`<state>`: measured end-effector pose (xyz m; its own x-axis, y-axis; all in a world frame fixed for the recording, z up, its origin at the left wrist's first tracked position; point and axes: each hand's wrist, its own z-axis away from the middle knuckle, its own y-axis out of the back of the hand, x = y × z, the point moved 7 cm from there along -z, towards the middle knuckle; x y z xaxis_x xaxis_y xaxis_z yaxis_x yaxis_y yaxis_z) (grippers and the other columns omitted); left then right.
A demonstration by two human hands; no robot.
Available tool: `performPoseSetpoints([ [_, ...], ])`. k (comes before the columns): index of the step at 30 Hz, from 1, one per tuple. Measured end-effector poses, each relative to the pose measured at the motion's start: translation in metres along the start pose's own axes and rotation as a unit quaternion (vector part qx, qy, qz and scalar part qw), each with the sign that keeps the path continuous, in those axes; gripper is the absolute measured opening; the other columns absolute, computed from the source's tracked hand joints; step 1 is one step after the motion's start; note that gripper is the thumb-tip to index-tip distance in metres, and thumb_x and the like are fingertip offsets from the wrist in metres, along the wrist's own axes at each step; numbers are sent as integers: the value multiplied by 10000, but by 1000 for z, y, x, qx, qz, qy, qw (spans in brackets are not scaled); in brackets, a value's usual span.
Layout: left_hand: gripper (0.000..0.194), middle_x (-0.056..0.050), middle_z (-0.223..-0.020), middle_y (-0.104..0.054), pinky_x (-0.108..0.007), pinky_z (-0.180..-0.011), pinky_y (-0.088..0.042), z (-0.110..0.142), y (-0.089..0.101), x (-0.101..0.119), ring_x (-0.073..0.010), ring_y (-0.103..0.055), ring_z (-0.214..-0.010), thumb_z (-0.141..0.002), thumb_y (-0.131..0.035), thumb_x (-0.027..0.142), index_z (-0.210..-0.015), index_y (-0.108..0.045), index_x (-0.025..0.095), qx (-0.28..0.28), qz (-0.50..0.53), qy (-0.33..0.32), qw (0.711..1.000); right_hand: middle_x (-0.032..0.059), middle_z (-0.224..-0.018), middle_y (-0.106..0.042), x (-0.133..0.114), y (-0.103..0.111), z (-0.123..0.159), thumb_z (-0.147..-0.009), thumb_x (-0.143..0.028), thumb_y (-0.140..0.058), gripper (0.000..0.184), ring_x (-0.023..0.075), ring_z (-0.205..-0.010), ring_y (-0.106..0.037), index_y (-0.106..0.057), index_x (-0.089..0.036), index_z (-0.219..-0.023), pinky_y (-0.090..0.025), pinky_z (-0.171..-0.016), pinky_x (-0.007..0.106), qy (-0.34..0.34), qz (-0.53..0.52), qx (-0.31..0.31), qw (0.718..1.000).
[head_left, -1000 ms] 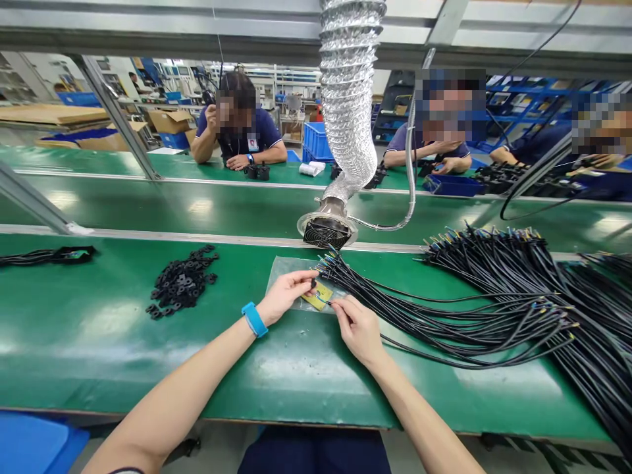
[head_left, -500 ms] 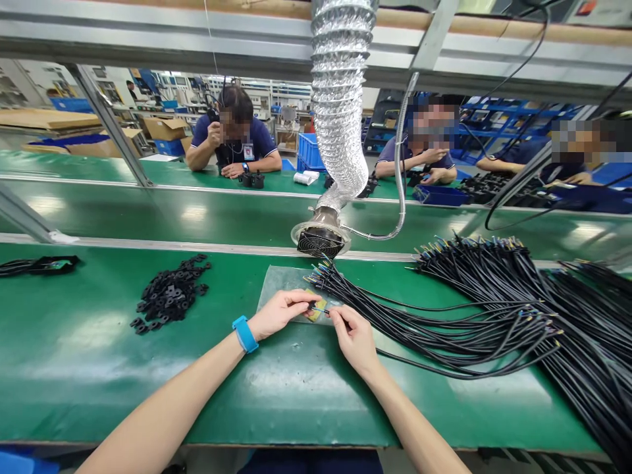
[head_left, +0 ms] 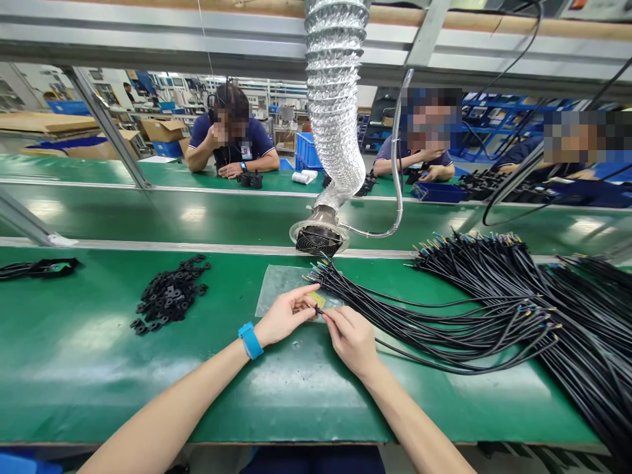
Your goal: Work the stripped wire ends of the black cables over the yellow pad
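Note:
Over a clear plastic sheet [head_left: 269,289], my two hands meet at a small black part [head_left: 318,310]. My left hand [head_left: 286,317], with a blue band on its wrist, has thumb and fingers closed on this part, the index finger stretched out above. Thumb and fingertips of my right hand [head_left: 352,334] pinch a black cable at its end, right up against the part. Most of that cable is hidden by the hand. A yellow patch [head_left: 316,300] shows on the sheet behind the fingers. Just beyond lies a bundle of black cables [head_left: 395,322] with stripped coloured wire ends.
A pile of small black parts [head_left: 170,293] lies left on the green table [head_left: 237,408]. More black cables [head_left: 523,283] are heaped at right. A fan-ended duct [head_left: 320,238] hangs low ahead. Several people sit across the bench, behind a metal rail [head_left: 222,248].
The blue wire seen between my hands is now out of sight, and the black part sits close to my right fingertips. My left index finger has lifted off the part.

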<state>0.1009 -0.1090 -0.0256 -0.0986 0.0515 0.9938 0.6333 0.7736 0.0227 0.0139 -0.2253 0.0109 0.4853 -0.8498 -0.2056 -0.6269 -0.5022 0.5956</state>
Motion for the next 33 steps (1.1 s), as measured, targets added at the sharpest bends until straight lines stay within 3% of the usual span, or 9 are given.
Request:
performPoseSetpoints([
  [6, 533, -38, -956, -716, -380, -983, -463, 10, -7, 23, -183, -637, -952, -859, -589, 204, -1383, -493, 214, 34, -203, -127, 970, 28, -648, -575, 6, -9, 3, -988, -209, -423, 290, 130, -565, -535, -639, -167, -799, -365, -533, 250, -61, -29, -43, 997],
  [11, 544, -72, -1023, -700, -369, -885, -512, 23, -25, 35, -187, -621, -943, -933, -445, 123, -1459, -375, 240, 27, -312, -294, 903, 25, -620, -591, 13, -18, 7, -986, -243, -408, 371, 133, -559, -554, -586, -178, -667, -407, -546, 245, -160, -153, -55, 974],
  [14, 553, -91, -1054, -684, -378, -862, -517, 26, -31, 37, -198, -615, -953, -944, -413, 114, -1478, -333, 235, 27, -352, -344, 870, 34, -650, -615, 15, -21, 8, -992, -273, -398, 376, 144, -600, -579, -616, -179, -700, -447, -576, 251, -185, -196, -50, 962],
  [16, 540, -93, -1052, -680, -376, -870, -515, 23, -28, 37, -199, -615, -958, -947, -415, 124, -1472, -342, 223, 37, -354, -337, 872, 40, -686, -623, 15, -20, 7, -994, -274, -399, 342, 150, -626, -586, -660, -175, -796, -461, -593, 254, -188, -190, -42, 963],
  [19, 527, -70, -1021, -683, -356, -889, -514, 15, -15, 34, -189, -619, -956, -938, -457, 154, -1453, -373, 224, 82, -325, -277, 901, 54, -780, -642, 17, -17, 8, -983, -264, -437, 254, 156, -669, -598, -674, -174, -988, -474, -620, 262, -193, -154, -17, 969],
  [23, 548, -38, -974, -685, -339, -911, -510, 11, -6, 29, -177, -624, -966, -915, -508, 172, -1445, -382, 231, 108, -294, -208, 927, 53, -791, -640, 16, -14, 9, -970, -240, -466, 213, 159, -685, -599, -669, -176, -964, -473, -621, 261, -172, -137, -3, 976],
  [33, 561, -67, -1037, -702, -374, -922, -520, 20, -24, 28, -190, -631, -973, -934, -451, 126, -1474, -341, 230, 32, -310, -266, 912, 27, -645, -602, 15, -17, 11, -981, -274, -419, 328, 145, -567, -573, -667, -182, -786, -414, -525, 248, -157, -145, -72, 974],
])
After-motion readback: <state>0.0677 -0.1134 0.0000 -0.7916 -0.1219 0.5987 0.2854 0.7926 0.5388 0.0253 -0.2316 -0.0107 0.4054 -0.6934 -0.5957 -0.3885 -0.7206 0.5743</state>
